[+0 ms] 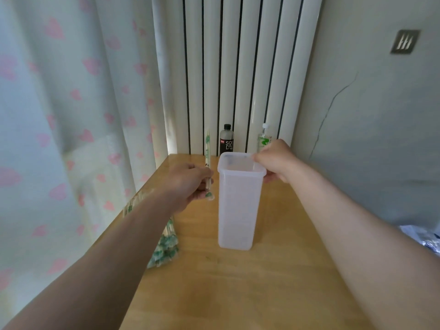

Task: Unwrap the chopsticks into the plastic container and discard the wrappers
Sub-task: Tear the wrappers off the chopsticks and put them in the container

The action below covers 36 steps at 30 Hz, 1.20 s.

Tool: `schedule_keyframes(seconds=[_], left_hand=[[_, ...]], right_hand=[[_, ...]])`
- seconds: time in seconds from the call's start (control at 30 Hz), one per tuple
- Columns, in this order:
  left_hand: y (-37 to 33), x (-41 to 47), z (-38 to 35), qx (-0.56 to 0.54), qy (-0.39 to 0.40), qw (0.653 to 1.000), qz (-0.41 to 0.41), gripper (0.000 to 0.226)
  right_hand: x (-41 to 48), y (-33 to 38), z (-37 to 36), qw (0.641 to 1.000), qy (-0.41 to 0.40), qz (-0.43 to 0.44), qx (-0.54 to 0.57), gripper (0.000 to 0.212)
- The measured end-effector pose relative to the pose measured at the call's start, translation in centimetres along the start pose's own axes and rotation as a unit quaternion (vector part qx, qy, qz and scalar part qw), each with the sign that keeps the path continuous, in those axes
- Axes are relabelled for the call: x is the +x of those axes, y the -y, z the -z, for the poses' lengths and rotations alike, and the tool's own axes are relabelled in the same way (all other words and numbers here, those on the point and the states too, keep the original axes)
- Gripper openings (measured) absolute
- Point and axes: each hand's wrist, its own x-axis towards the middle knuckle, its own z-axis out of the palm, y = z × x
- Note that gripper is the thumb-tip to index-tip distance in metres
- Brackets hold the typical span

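A tall translucent plastic container (237, 206) stands upright in the middle of the wooden table (273, 270). My right hand (273, 160) grips its far right rim corner. Just left of the container, my left hand (188, 184) holds one wrapped pair of chopsticks (207, 151) upright, its clear wrapper printed in green. A bundle of more wrapped chopsticks (165, 246) lies on the table's left edge, partly hidden under my left forearm.
A black soda bottle (226, 140) and a clear bottle with a green label (263, 139) stand at the table's far edge against a white radiator (238, 67). A heart-print curtain hangs on the left. Crumpled plastic (423, 239) lies at the right.
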Motion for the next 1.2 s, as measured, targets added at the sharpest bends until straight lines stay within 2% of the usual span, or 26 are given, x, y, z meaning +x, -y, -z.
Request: schedule_keyframes(seconds=[0.13, 0.27, 0.33, 0.43, 0.57, 0.67, 0.8, 1.03, 1.2], left_hand=[[0.3, 0.5, -0.3, -0.003, 0.005, 1.000, 0.009, 0.014], [0.5, 0.7, -0.7, -0.011, 0.020, 1.000, 0.005, 0.020], [0.7, 0.8, -0.8, -0.014, 0.027, 1.000, 0.008, 0.021], [0.9, 0.9, -1.2, -0.020, 0.033, 0.999, 0.014, 0.021], [1.3, 1.1, -1.9, -0.030, 0.020, 0.999, 0.023, 0.024], [1.6, 1.3, -2.0, -0.045, 0.013, 0.998, 0.030, 0.021], [1.4, 1.6, -2.3, -0.068, -0.010, 0.997, 0.026, 0.012], [1.4, 2.1, -3.2, -0.086, -0.057, 0.994, 0.038, 0.015], [1.8, 1.9, -2.5, -0.082, -0.049, 0.994, 0.042, 0.012]], right_hand=[[-0.8, -0.5, 0.7, 0.994, 0.043, -0.030, 0.092, 0.023], [-3.1, -1.3, 0.8, 0.986, 0.118, -0.076, 0.090, 0.037], [-3.9, -1.5, 0.6, 0.981, 0.147, -0.078, 0.097, 0.034], [-3.9, -1.7, 0.1, 0.988, 0.112, -0.052, 0.089, 0.027], [-3.4, -1.8, -1.1, 0.997, 0.059, -0.031, 0.044, 0.049], [-3.1, -2.0, -1.7, 0.998, 0.051, -0.023, 0.033, 0.052], [-3.0, -1.3, -1.8, 0.999, 0.030, -0.011, 0.012, 0.047], [-2.2, -1.0, -2.3, 1.000, 0.003, -0.003, -0.012, 0.049], [-2.1, -2.0, -2.5, 1.000, 0.010, 0.010, -0.025, 0.049]])
